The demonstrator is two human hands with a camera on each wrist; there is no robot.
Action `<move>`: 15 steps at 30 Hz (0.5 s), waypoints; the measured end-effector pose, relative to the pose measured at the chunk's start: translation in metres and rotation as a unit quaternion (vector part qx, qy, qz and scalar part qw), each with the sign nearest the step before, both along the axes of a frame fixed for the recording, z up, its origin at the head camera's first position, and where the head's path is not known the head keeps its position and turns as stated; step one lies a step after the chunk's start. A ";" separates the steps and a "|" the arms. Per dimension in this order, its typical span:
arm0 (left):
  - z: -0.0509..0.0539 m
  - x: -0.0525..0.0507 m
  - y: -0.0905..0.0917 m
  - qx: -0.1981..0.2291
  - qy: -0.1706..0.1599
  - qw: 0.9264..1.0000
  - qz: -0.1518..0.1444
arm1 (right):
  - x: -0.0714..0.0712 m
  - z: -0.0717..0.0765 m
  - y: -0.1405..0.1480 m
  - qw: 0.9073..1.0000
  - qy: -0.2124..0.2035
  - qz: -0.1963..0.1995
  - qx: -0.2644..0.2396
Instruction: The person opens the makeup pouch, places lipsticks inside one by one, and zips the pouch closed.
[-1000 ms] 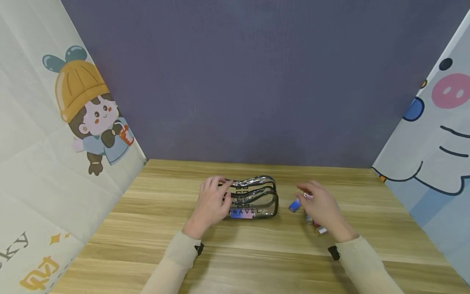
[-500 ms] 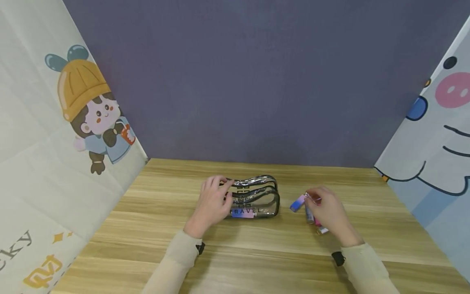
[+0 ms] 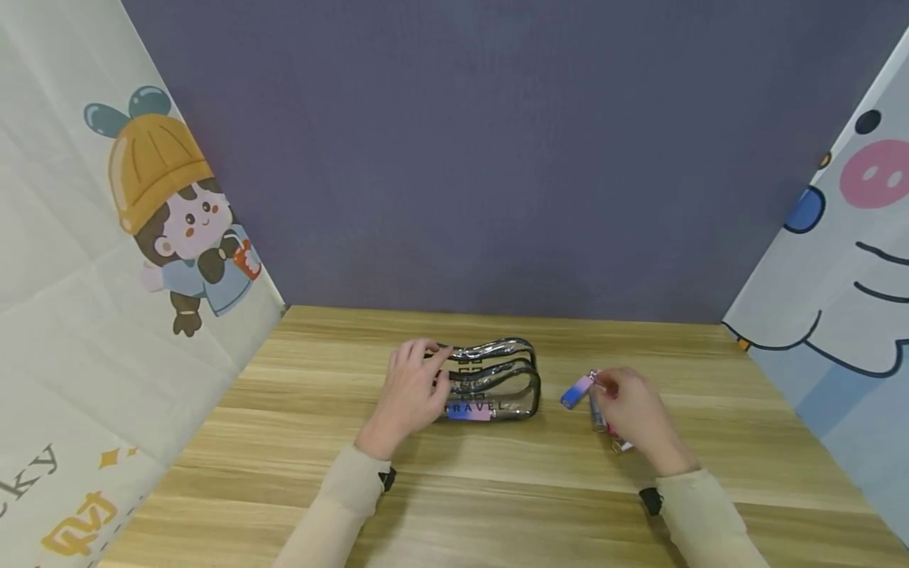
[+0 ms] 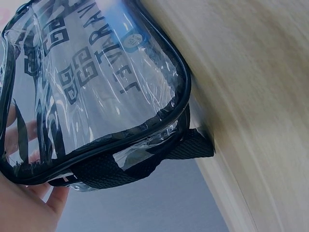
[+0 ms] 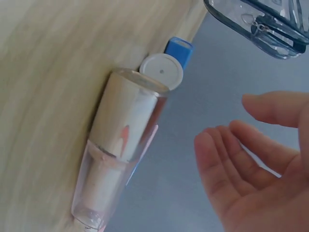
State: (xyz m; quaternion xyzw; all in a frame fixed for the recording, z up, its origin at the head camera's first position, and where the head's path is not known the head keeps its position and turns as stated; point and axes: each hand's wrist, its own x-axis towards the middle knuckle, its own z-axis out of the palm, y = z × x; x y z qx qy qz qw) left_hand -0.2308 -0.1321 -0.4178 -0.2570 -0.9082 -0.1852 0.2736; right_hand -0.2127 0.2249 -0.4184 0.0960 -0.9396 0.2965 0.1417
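Note:
A clear plastic pouch point(image 3: 507, 398) with black trim and the printed word TRAVEL stands on the table; a blue-and-pink item point(image 3: 469, 412) shows through its front. My left hand point(image 3: 410, 394) holds the pouch's left end, some fingers showing through the plastic in the left wrist view. A slim blue-to-pink stick point(image 3: 577, 391) lies right of the pouch. Beside it my right hand point(image 3: 632, 406) hovers over several small tubes, partly hiding them. In the right wrist view its thumb and curved fingers stand apart with nothing between them, near a clear-covered cosmetic tube point(image 5: 113, 140).
A white round end point(image 5: 161, 71) and a blue end point(image 5: 178, 50) lie past the clear-covered tube. The wood-grain table point(image 3: 454, 489) meets a dark blue-grey panel point(image 3: 454, 158) at the back. Printed cartoon sheets hang at left and right.
My right hand has moved slightly right and toward me, off the blue-to-pink stick, which now shows more fully. My left hand and the pouch stay in place.

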 end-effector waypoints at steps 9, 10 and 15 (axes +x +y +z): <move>0.000 -0.006 0.007 0.000 -0.005 1.000 0.010 | -0.016 -0.005 0.004 0.997 -0.067 -0.014 0.031; 0.001 -0.007 0.008 0.001 -0.006 1.000 0.011 | -0.018 -0.005 0.005 0.997 -0.067 -0.014 0.036; 0.001 -0.011 0.012 0.002 -0.007 1.000 0.016 | -0.025 -0.007 0.008 0.994 -0.098 -0.013 0.057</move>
